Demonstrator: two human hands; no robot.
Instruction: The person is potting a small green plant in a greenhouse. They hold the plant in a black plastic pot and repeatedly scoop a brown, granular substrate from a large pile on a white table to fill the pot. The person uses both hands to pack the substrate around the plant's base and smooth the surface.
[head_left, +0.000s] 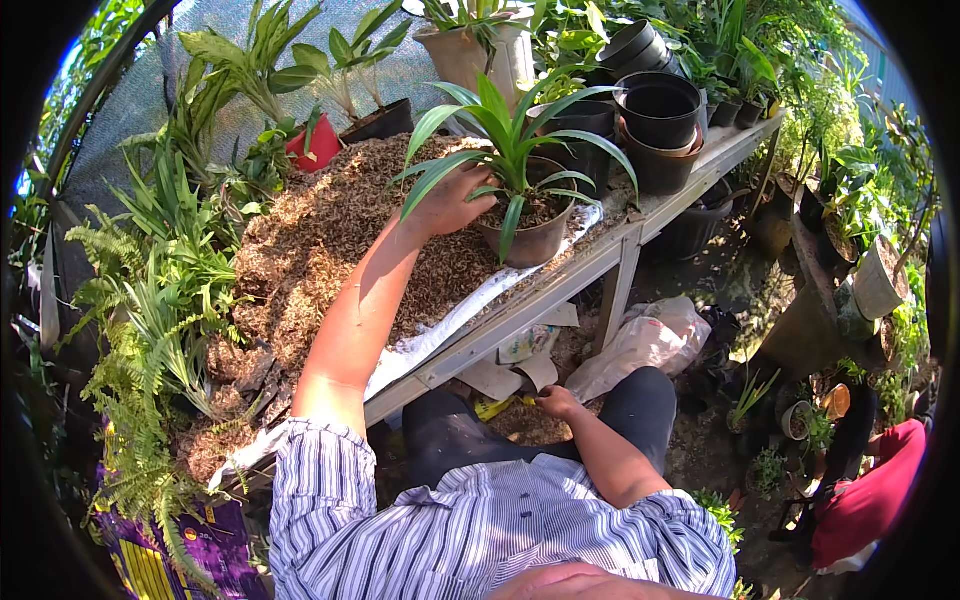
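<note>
A strappy-leaved green plant grows in a brown plastic pot near the bench's front edge. My left hand reaches over to the pot's left side, its fingers among the lower leaves by the rim. Leaves cover part of these fingers, so whether they grip anything is unclear. Behind and left of the pot rises a large heap of brown, fibrous potting mix, spread on a white sheet. Low between my knees, my right hand has its fingers curled, with a small yellow thing at their tips.
Stacked black pots stand on the metal-edged bench at right. Ferns and a red pot border the heap. A plastic bag lies beneath the bench. Another person in red clothing is at far right.
</note>
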